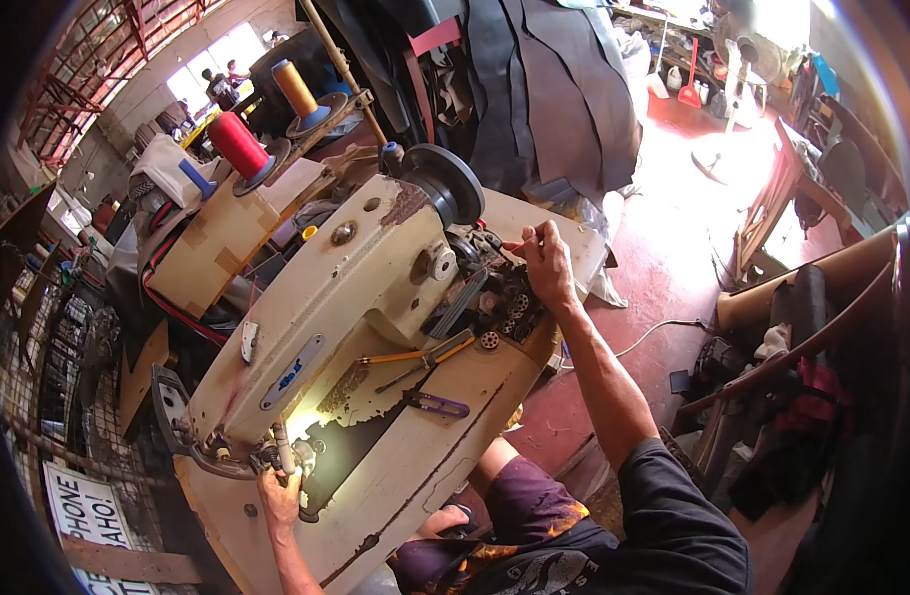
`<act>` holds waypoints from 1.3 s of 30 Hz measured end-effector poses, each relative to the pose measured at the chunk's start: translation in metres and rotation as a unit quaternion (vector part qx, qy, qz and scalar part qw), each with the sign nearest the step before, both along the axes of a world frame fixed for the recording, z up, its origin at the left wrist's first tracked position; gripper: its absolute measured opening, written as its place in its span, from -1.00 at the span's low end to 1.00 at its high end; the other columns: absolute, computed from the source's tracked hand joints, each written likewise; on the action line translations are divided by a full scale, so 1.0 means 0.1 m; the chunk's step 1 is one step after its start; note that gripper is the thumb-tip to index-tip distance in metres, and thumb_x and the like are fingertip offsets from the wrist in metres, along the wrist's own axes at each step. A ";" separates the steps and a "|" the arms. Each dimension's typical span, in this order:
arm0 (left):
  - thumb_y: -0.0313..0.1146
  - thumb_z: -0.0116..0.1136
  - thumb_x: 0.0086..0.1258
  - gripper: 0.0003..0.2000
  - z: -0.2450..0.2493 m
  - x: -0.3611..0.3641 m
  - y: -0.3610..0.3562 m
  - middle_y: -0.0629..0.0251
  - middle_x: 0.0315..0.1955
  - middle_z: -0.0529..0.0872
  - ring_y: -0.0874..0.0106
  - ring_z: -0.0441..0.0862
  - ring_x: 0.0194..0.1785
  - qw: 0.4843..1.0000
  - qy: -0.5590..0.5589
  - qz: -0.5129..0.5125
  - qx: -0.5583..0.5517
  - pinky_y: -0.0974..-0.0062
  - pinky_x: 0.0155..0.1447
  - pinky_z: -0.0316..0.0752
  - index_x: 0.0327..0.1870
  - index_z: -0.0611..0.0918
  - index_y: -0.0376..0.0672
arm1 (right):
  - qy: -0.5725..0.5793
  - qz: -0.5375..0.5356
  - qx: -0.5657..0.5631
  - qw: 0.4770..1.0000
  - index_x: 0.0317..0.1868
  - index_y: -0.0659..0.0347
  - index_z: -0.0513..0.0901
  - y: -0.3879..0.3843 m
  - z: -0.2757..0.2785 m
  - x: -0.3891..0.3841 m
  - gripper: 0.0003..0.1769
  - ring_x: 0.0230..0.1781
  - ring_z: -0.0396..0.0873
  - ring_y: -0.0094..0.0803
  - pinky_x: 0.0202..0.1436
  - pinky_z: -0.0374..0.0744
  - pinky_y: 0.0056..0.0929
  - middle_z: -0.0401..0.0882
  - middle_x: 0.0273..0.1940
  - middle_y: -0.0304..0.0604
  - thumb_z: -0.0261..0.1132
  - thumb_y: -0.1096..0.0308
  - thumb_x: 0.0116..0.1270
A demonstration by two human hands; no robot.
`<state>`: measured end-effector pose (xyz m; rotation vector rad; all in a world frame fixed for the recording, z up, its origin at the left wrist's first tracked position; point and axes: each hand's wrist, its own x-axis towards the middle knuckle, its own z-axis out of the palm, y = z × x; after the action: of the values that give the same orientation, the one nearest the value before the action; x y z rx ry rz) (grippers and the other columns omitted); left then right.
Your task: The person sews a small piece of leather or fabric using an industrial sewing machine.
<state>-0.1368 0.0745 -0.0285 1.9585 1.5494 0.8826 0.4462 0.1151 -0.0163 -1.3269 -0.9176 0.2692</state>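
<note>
A beige sewing machine stands at an angle on a worn table, its lamp lighting the needle area. My left hand is at the needle end, fingers closed around the presser foot area; what they grip is hidden. My right hand is raised by the handwheel, over a heap of small parts. Its fingers are curled together, and anything between them is too small to make out. Metal bobbins lie below it. Purple thread snips and a yellow-handled screwdriver rest on the machine bed.
A red thread cone and an orange thread cone stand behind the machine. Dark leather sheets hang at the back. A white cable crosses the red floor. Rolled material and clutter lie at right.
</note>
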 end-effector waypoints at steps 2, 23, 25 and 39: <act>-0.50 0.23 0.35 -0.90 0.01 0.01 -0.01 0.41 -0.44 0.57 0.58 0.47 -0.39 1.000 -0.008 0.007 -0.010 0.53 -0.27 0.39 -0.20 0.60 -0.30 | 0.004 -0.001 -0.001 1.000 -0.22 0.37 0.39 -0.01 0.02 0.00 -0.76 -0.22 0.80 -0.21 -0.22 0.68 -0.38 0.70 -0.37 0.10 0.09 0.34 0.58; -0.55 0.20 0.36 -0.87 0.02 0.02 0.00 0.44 -0.40 0.55 0.61 0.45 -0.35 1.000 -0.013 -0.016 -0.003 0.56 -0.24 0.39 -0.11 0.59 -0.31 | 0.008 -0.001 0.004 1.000 -0.22 0.36 0.39 0.01 0.00 0.01 -0.78 -0.22 0.81 -0.19 -0.24 0.67 -0.38 0.69 -0.40 0.08 0.10 0.36 0.58; -0.55 0.21 0.32 -0.89 0.06 0.07 -0.02 0.39 -0.39 0.55 0.54 0.47 -0.33 1.000 -0.024 -0.005 -0.013 0.50 -0.19 0.40 -0.19 0.55 -0.31 | 0.019 0.004 0.008 1.000 -0.22 0.36 0.39 0.01 -0.01 0.01 -0.78 -0.22 0.81 -0.20 -0.24 0.67 -0.38 0.69 -0.40 0.09 0.10 0.37 0.58; -0.53 0.21 0.34 -0.88 0.07 0.05 -0.02 0.37 -0.39 0.57 0.55 0.49 -0.33 1.000 0.009 -0.015 0.006 0.51 -0.20 0.43 -0.17 0.58 -0.34 | 0.016 0.006 -0.001 1.000 -0.21 0.36 0.39 0.00 -0.02 0.01 -0.78 -0.20 0.80 -0.20 -0.19 0.68 -0.38 0.69 -0.37 0.06 0.11 0.36 0.57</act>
<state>-0.1315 0.0728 -0.0214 1.9994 1.5233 0.8655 0.4472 0.1155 -0.0182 -1.3154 -0.8984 0.3007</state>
